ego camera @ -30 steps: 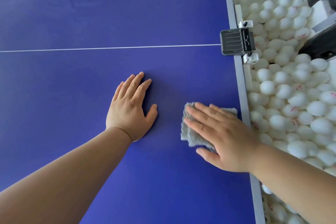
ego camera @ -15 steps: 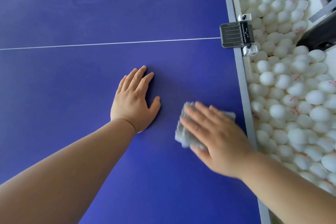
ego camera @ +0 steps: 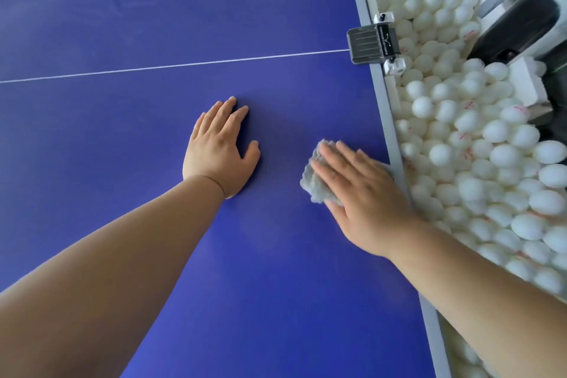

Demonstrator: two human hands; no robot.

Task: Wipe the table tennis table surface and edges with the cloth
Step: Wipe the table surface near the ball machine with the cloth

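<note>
Head camera, looking down on a blue table tennis table: a person's right hand lies flat on a crumpled grey cloth, fingers straight and close together. The hand presses the cloth to the playing surface just beside the table's grey edge. The cloth shows past the fingertips and along the thumb side of the hand, and its far corner reaches the edge strip. The left hand rests palm down on the bare blue surface to the left of the cloth and apart from it. Its fingers are straight and together, the thumb is spread toward the cloth, and it holds nothing. Both forearms are bare. A thin white line runs across the table beyond the hands and meets a dark grey clamp fixed on the edge. Past the edge, a heap of white balls, some with red print, fills the space beside the table. A black object stands at the top right; what it is cannot be told.
</note>
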